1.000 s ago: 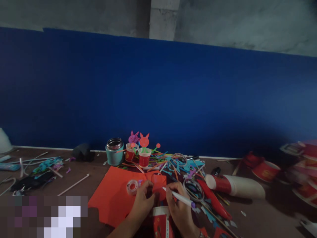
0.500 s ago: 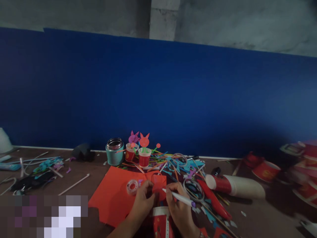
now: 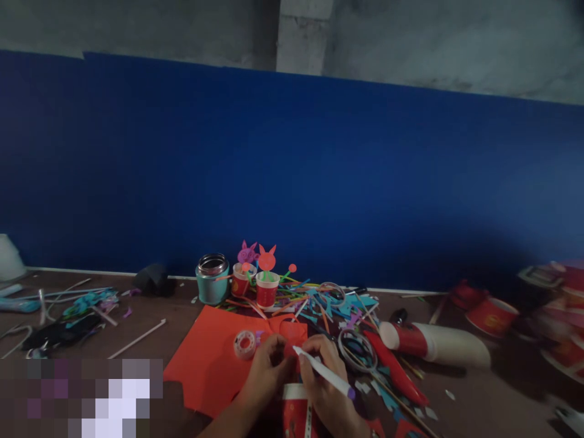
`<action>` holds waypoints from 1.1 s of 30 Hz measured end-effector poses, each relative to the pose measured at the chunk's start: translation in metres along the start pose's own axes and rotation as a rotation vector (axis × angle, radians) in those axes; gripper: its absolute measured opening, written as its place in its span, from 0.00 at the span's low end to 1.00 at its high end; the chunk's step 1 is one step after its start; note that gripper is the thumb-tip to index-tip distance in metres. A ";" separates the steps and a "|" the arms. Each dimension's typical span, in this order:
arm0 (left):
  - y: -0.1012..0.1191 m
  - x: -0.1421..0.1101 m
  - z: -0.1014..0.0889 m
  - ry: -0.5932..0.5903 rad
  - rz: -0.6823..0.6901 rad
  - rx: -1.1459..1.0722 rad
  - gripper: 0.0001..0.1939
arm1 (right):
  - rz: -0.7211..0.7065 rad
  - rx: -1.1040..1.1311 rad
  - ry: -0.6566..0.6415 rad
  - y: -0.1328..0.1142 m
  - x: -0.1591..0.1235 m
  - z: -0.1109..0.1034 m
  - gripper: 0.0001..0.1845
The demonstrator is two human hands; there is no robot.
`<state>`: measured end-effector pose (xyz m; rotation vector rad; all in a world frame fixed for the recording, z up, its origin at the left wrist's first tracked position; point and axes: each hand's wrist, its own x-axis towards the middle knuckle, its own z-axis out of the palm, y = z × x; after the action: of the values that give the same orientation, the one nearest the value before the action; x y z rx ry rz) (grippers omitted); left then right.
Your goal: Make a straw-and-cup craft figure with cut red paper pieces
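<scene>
My left hand [image 3: 267,371] is closed, thumb and fingers pinching a small red paper piece [image 3: 290,348], much of it hidden between my hands. In my right hand [image 3: 329,386] is a white marker with a purple end [image 3: 326,372], its tip pointing up and left at the paper piece. Just below my hands stands a red paper cup [image 3: 294,409] with a white rim. Under and beyond my left hand lies a large red paper sheet [image 3: 210,359], with a tape roll [image 3: 245,345] on it near my fingers.
Behind the sheet stand a teal jar [image 3: 212,281] and a cup with a pink paper figure [image 3: 267,260]. Coloured strips and blue paper scraps [image 3: 356,301] cover the table back. To the right lie scissors [image 3: 358,350], a red pouch-like object [image 3: 401,374] and stacked cups [image 3: 435,344].
The marker in my right hand has shifted slightly left and down, its tip now nearer my left fingers. My right hand covers more of the red paper piece and the cup.
</scene>
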<state>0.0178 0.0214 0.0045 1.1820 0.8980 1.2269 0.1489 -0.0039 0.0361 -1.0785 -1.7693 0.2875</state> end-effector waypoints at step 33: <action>0.002 0.000 0.001 -0.015 0.003 0.094 0.14 | 0.003 -0.070 0.002 0.003 0.001 0.002 0.05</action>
<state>0.0179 0.0207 0.0067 1.2661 0.9521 1.1876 0.1487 -0.0006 0.0335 -1.1307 -1.7879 0.2278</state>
